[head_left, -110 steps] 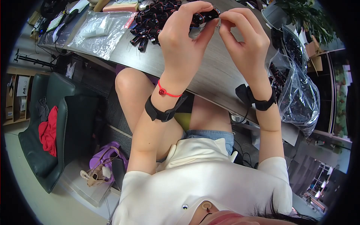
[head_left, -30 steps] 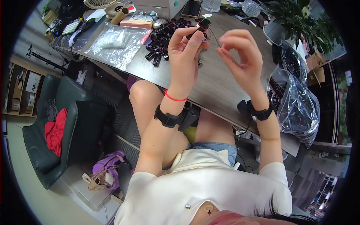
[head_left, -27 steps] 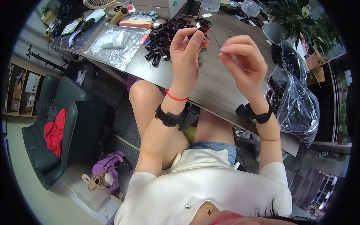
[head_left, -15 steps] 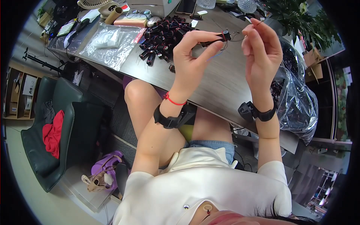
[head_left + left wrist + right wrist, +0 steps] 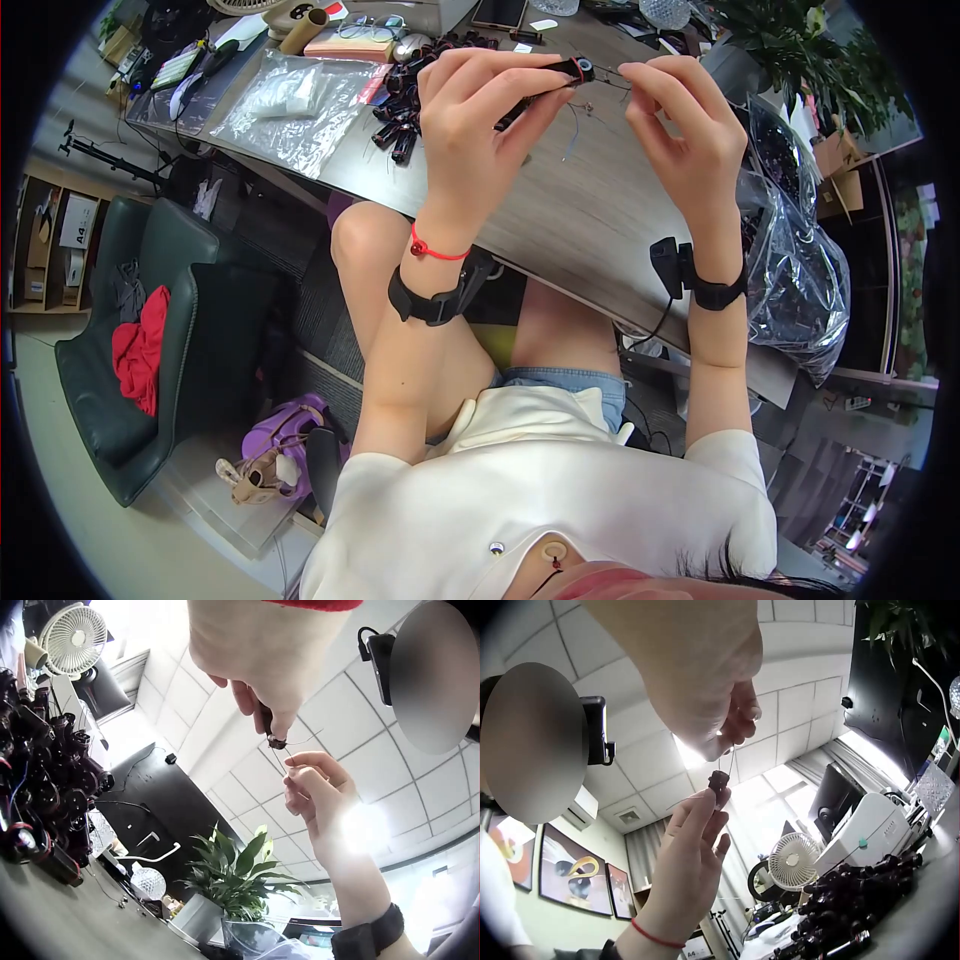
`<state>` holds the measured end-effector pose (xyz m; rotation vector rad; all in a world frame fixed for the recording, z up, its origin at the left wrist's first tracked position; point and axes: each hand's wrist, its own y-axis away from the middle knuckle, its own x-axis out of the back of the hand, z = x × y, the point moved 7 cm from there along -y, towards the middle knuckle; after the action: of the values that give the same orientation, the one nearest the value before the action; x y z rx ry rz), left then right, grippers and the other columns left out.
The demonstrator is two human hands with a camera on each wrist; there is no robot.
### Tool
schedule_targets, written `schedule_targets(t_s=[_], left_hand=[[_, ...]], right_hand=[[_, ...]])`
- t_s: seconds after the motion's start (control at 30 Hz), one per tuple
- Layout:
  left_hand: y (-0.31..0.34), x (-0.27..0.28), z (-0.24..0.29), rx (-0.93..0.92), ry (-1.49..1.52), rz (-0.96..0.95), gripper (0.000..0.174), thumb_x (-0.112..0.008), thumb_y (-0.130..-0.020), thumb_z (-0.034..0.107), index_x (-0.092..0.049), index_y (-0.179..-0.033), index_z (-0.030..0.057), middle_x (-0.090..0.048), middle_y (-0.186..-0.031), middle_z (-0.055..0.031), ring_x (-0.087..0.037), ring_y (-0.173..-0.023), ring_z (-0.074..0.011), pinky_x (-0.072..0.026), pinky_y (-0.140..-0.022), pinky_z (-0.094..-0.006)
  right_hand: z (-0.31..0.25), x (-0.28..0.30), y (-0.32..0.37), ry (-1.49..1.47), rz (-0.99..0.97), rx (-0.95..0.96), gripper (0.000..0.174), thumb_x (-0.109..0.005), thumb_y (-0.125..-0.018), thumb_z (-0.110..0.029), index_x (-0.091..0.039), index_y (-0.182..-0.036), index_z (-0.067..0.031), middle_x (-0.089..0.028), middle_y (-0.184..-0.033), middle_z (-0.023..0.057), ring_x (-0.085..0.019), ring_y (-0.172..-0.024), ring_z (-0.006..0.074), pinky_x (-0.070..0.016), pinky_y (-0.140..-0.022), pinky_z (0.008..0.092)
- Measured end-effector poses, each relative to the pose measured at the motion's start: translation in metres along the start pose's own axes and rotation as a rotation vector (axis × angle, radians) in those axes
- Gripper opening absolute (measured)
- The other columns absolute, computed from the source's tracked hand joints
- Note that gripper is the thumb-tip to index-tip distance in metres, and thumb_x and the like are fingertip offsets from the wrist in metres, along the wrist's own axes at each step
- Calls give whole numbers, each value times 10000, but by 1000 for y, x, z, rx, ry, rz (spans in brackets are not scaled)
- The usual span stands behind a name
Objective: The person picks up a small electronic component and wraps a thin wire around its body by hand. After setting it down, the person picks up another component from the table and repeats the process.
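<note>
A small black cylinder (image 5: 580, 70) with a red band at its end and thin wires is pinched between the thumb and fingers of my left hand (image 5: 470, 125). In the right wrist view, the end of the black cylinder (image 5: 718, 780) points up towards my right hand (image 5: 705, 690). My right hand (image 5: 690, 130) pinches thin wires (image 5: 733, 759) coming from that end, fingertips a short way off it. A loose blue wire (image 5: 573, 135) hangs below the cylinder. Left of my left hand lies a pile of similar black cylinders (image 5: 400, 110), partly hidden behind it.
On the grey table (image 5: 570, 205) lie a clear plastic bag (image 5: 290, 100), a phone (image 5: 500, 12) and glasses (image 5: 370, 27). A large transparent bag (image 5: 800, 270) hangs at the right edge beside a potted plant (image 5: 236, 870). A fan (image 5: 73, 639) stands at the back.
My left hand has turned and moved left with the cylinder over the last half second. My right fingers were raised with a wire; they now pinch wires lower, level with the cylinder's end.
</note>
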<state>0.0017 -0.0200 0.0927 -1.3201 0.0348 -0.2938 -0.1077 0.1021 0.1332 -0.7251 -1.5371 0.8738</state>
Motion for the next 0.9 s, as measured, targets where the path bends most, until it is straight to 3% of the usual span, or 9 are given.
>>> schedule_targets(t_s=[0.17, 0.27, 0.67, 0.83, 0.9], left_hand=[[-2, 1, 0, -26, 1, -25, 177, -775, -691, 116, -709, -846, 169, -688, -900, 64, -584, -825, -164, -401, -751, -304], [-4, 2, 5, -50, -15, -49, 170, -772, -690, 54, -723, -842, 114, -704, -907, 5, -592, -810, -178, -450, -703, -289], [-3, 1, 13, -181, -119, -100, 177, -782, -682, 113, -716, -842, 148, -698, -898, 40, -597, -825, -172, -428, -754, -300], [-2, -1, 14, -187, -123, -114, 219, -788, -674, 108, -706, -871, 155, -696, -901, 47, -600, -836, -170, -423, -766, -302], [-3, 3, 13, -109, -82, -86, 243, -793, -667, 103, -698, -886, 153, -697, -904, 49, -602, -838, -172, -424, -766, -301]], right_hand=[[2, 4, -1, -63, 16, -17, 253, -656, -720, 100, -676, -943, -16, -620, -867, 46, -559, -659, 95, -451, -581, 203], [1, 3, -1, -60, -5, -5, 261, -655, -723, 97, -674, -955, -21, -619, -878, 48, -559, -664, 98, -453, -584, 202], [0, -4, 1, -55, -109, 4, 272, -650, -722, 100, -673, -960, -30, -617, -886, 44, -572, -675, 102, -456, -595, 200], [3, -7, 0, -138, -168, -62, 264, -647, -738, 104, -667, -969, -23, -619, -890, 43, -584, -693, 100, -471, -634, 203], [8, -9, 0, -236, -228, -117, 241, -636, -771, 97, -647, -989, -5, -622, -898, 45, -596, -718, 102, -483, -660, 212]])
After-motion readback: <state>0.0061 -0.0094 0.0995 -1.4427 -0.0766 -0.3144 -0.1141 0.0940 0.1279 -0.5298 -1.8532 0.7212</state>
